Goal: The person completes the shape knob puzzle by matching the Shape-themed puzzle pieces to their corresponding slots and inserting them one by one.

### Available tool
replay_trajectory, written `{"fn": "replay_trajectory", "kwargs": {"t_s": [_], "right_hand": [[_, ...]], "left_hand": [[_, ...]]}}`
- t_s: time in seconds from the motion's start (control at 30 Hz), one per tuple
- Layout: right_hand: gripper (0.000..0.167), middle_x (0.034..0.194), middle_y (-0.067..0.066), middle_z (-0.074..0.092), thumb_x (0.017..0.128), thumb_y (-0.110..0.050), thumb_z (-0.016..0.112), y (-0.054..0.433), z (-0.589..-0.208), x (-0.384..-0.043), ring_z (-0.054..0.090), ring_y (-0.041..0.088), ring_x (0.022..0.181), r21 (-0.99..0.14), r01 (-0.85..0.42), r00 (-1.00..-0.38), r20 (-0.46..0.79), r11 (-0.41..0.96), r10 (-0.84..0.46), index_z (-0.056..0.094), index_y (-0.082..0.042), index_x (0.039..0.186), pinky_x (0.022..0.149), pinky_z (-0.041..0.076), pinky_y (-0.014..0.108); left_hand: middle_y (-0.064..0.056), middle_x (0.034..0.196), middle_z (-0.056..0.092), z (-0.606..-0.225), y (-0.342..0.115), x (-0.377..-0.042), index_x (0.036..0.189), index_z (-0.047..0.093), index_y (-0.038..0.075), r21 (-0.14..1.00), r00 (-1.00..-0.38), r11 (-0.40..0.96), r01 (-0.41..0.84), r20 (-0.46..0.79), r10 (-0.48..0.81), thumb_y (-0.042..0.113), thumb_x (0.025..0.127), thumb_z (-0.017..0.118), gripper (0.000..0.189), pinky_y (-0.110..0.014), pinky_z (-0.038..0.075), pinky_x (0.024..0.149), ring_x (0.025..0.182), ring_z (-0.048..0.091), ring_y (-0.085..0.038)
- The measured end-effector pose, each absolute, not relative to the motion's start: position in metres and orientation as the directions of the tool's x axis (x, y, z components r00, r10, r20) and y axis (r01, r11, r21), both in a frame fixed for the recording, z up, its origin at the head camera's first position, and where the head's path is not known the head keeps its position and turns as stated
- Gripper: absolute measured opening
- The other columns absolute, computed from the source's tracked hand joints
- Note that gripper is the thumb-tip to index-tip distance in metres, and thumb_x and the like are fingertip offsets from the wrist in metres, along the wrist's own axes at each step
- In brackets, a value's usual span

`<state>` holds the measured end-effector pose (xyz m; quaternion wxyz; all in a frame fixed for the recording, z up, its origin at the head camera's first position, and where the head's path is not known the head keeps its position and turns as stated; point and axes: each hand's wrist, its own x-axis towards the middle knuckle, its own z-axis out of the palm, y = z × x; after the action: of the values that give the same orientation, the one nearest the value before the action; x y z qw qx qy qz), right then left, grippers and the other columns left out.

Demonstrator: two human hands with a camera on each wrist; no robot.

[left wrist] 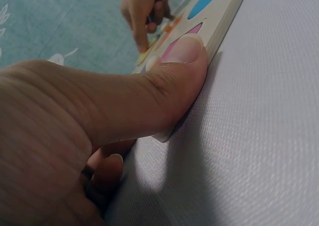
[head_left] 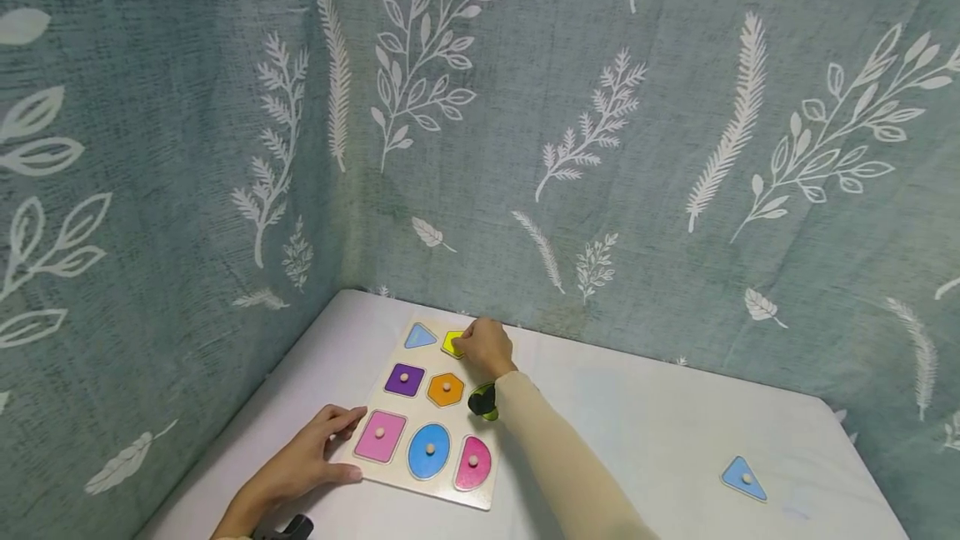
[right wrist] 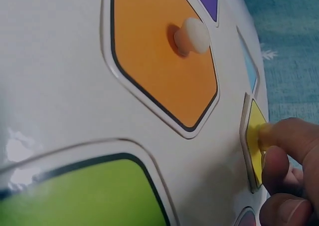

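Observation:
A wooden knobbed puzzle board (head_left: 420, 484) lies on the white table. My left hand (head_left: 311, 452) holds its near left corner, thumb on the corner and index finger on the left edge. At the board's far side my right hand (head_left: 487, 346) pinches the knob of a yellow puzzle piece (right wrist: 255, 141). That piece sits slightly raised and tilted at its place. Beside it is a bare blue triangular recess (head_left: 420, 337). A blue triangle piece (head_left: 741, 477) with a knob lies apart on the table, far to the right.
On the board are purple (head_left: 403, 380), orange (head_left: 446, 389), pink (head_left: 380, 437), blue oval (head_left: 429, 451), magenta half-round (head_left: 473, 464) and green (right wrist: 99, 196) pieces. The right wrist covers part of the green one in the head view. A leaf-patterned curtain (head_left: 480, 232) hangs behind.

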<state>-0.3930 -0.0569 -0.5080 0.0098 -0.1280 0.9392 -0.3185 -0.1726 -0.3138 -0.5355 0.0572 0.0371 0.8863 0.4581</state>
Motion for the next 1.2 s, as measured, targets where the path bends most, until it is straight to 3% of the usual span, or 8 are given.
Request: {"fn": "replay_trajectory", "kwargs": {"t_s": [0.2,0.53,0.67,0.83,1.0,1.2], "right_hand": [[0.032,0.054,-0.005,0.056,0.089,-0.026,0.080,-0.058,-0.504,-0.395,0.049,0.012,0.052,-0.598,-0.230,-0.969,0.065,0.768,-0.240,0.068,-0.014,0.061,0.052,0.037,0.030],[0.042,0.047,-0.004,0.049,0.087,-0.024,0.079,-0.057,-0.506,-0.390,0.042,0.013,0.046,-0.607,-0.218,-0.970,0.049,0.764,-0.237,0.060,-0.013,0.052,0.045,0.031,0.028],[0.038,0.052,-0.004,0.054,0.087,-0.028,0.081,-0.056,-0.507,-0.389,0.047,0.014,0.051,-0.615,-0.207,-0.973,0.045,0.761,-0.228,0.063,-0.014,0.057,0.049,0.035,0.029],[0.030,0.058,-0.003,0.059,0.089,-0.026,0.082,-0.047,-0.504,-0.385,0.050,0.014,0.055,-0.598,-0.288,-0.948,0.068,0.748,-0.310,0.071,-0.011,0.066,0.051,0.037,0.028],[0.014,0.067,-0.004,0.061,0.092,-0.023,0.079,-0.022,-0.497,-0.381,0.052,0.012,0.056,-0.574,-0.363,-0.921,0.099,0.734,-0.377,0.075,-0.013,0.082,0.051,0.040,0.026],[0.011,0.067,-0.004,0.061,0.093,-0.021,0.075,0.020,-0.483,-0.378,0.054,0.013,0.055,-0.582,-0.371,-0.921,0.134,0.724,-0.365,0.073,-0.014,0.086,0.049,0.041,0.028]], "left_hand": [[-0.009,0.119,0.049,-0.534,-0.311,-0.175,0.151,0.047,-0.004,0.833,-0.992,0.553,-0.012,-0.078,0.096,0.028,0.070,0.096,0.100,-0.043,0.042,0.093,0.111,0.046,-0.026],[-0.009,0.117,0.048,-0.534,-0.311,-0.171,0.150,0.046,-0.006,0.834,-0.989,0.551,0.036,-0.049,0.139,0.026,0.072,0.095,0.099,-0.032,0.042,0.088,0.109,0.044,-0.026],[-0.009,0.117,0.048,-0.533,-0.311,-0.172,0.150,0.046,-0.007,0.830,-0.989,0.555,0.054,-0.034,0.147,0.025,0.072,0.095,0.098,-0.032,0.042,0.089,0.110,0.045,-0.027],[-0.008,0.116,0.048,-0.535,-0.313,-0.170,0.150,0.046,-0.007,0.829,-0.989,0.557,0.046,-0.042,0.145,0.026,0.073,0.095,0.097,-0.033,0.042,0.088,0.109,0.045,-0.025],[-0.010,0.116,0.048,-0.538,-0.315,-0.167,0.149,0.046,-0.009,0.831,-0.983,0.550,0.086,-0.019,0.182,0.025,0.074,0.094,0.095,-0.029,0.041,0.083,0.105,0.045,-0.024],[-0.010,0.116,0.047,-0.538,-0.317,-0.173,0.149,0.046,-0.010,0.829,-0.981,0.547,0.112,0.002,0.196,0.025,0.073,0.094,0.096,-0.027,0.040,0.083,0.103,0.044,-0.022]]}}
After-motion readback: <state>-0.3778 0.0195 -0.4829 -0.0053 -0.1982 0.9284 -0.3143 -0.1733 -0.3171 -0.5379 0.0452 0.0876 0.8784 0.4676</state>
